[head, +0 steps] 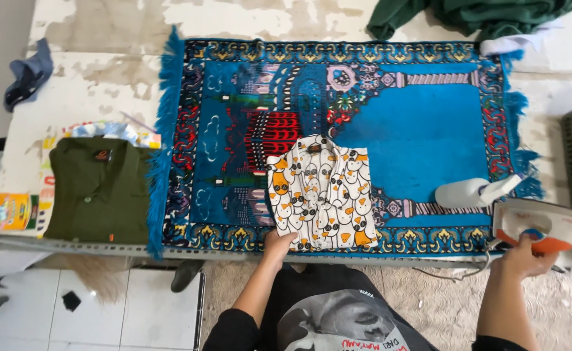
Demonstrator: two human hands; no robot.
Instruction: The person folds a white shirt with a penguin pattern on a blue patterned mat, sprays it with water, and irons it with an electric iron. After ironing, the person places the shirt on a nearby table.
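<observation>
A small white shirt with an orange and black pattern (320,192) lies folded on a blue patterned rug (422,130) with a fringe. My left hand (277,245) grips the shirt's near left corner at the rug's front edge. My right hand (525,255) holds the handle of a white and orange iron (546,224) at the rug's right front corner, off the shirt. A white spray bottle (471,192) lies on the rug just left of the iron.
A folded dark green shirt (100,188) rests on other folded clothes left of the rug. Green cloth (474,14) is piled at the far right. A blue-grey rag (29,75) lies far left. A colourful box (6,211) sits at the left edge.
</observation>
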